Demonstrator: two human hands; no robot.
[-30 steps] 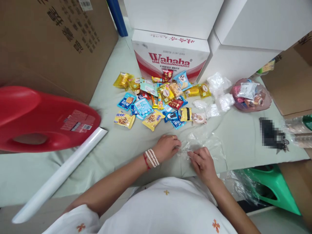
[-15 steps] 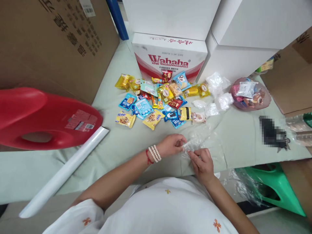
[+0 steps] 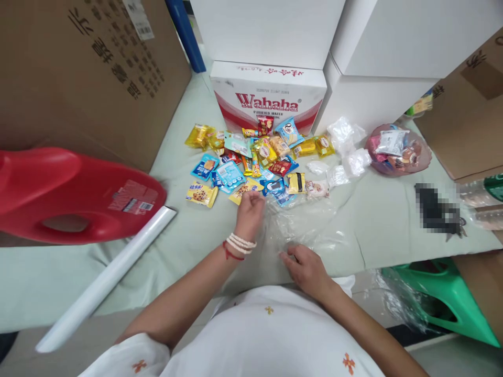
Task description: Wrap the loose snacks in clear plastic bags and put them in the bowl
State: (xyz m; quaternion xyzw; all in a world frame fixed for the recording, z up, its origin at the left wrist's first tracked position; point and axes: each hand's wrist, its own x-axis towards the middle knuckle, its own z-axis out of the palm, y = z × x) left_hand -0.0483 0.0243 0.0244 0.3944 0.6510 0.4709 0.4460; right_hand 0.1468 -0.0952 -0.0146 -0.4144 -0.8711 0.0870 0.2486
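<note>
A clear plastic bag [image 3: 308, 224] lies spread on the cloth between my hands. My left hand [image 3: 250, 213], with beaded bracelets at the wrist, is closed on the bag's left edge, just in front of a yellow cookie packet [image 3: 241, 192]. Closer to my body, my right hand [image 3: 305, 266] pinches the near side of the same bag between thumb and finger. Beyond them spreads a pile of small wrapped snacks, among them a blue packet [image 3: 229, 175], a yellow-and-black packet [image 3: 296, 183] and a pale round-printed packet [image 3: 317, 189].
A white Wahaha carton [image 3: 271, 97] stands behind the snacks. At right are crumpled clear bags [image 3: 357, 161], a pink bowl [image 3: 422, 161] with packets and a blurred dark item with keys [image 3: 438, 209]. A red plastic container [image 3: 94, 199] and a white roll [image 3: 106, 280] lie at left.
My left hand has moved left and away from my body, drawing the bag's edge with it. The right hand has shifted slightly left and nearer my body; the bag is stretched wider.
</note>
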